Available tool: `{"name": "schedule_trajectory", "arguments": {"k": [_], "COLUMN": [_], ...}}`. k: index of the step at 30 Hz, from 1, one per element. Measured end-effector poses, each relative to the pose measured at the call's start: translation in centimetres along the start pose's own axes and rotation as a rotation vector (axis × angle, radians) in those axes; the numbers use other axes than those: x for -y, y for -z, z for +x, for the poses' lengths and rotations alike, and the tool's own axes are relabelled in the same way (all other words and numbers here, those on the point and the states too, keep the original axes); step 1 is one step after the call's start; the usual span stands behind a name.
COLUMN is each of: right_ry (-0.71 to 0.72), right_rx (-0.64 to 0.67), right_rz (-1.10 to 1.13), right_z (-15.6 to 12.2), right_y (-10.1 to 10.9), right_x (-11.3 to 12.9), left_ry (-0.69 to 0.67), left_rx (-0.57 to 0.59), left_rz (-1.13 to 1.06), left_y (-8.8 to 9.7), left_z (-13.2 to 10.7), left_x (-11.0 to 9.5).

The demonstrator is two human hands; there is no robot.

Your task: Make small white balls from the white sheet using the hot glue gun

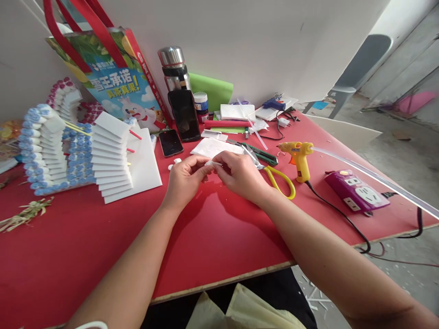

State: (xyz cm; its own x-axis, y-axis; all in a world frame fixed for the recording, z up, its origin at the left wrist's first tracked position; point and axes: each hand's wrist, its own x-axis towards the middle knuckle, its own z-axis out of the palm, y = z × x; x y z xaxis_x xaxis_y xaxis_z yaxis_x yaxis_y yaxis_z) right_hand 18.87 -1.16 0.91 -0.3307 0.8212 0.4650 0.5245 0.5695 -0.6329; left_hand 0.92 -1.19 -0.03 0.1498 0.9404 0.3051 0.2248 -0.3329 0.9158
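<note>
Over the middle of the red table, my left hand (187,180) and my right hand (239,173) meet with their fingertips pinched. Between them is a small white strip (213,163), which looks like thin paper or tissue; most of it is hidden by the fingers. Just beyond the hands lies a stack of white sheets (210,147). Small white rolled pieces (175,163) sit beside my left hand. Scissors with yellow handles (283,183) rest to the right of my right hand, next to a dark green utility knife (262,154).
At right are a yellow glue gun (299,157) with a long clear stick and a purple power strip (356,192). Phones (184,114) and a steel flask (172,64) stand behind. Stepped white board pieces (111,160) and a blue-white model (44,151) occupy the left.
</note>
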Motion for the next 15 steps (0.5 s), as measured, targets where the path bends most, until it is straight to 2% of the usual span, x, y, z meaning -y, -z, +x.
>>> {"name": "schedule_trajectory", "arguments": {"k": [2, 5, 10, 15], "right_ry": [-0.014, -0.095, -0.187, -0.159], "right_rx": [0.003, 0.025, 0.001, -0.081], "right_rz": [0.032, 0.193, 0.388, 0.386], "right_z": [0.0, 0.2, 0.3, 0.4], "right_y": [0.1, 0.1, -0.1, 0.0], "right_x": [0.1, 0.2, -0.2, -0.2], "left_ry": [-0.018, 0.005, 0.241, 0.346], "left_rx": [0.004, -0.016, 0.054, 0.128], "left_rz": [-0.01, -0.094, -0.477, -0.584], "left_y": [0.1, 0.2, 0.4, 0.3], "left_z": [0.1, 0.4, 0.9, 0.8], "left_x": [0.1, 0.6, 1.2, 0.9]}}
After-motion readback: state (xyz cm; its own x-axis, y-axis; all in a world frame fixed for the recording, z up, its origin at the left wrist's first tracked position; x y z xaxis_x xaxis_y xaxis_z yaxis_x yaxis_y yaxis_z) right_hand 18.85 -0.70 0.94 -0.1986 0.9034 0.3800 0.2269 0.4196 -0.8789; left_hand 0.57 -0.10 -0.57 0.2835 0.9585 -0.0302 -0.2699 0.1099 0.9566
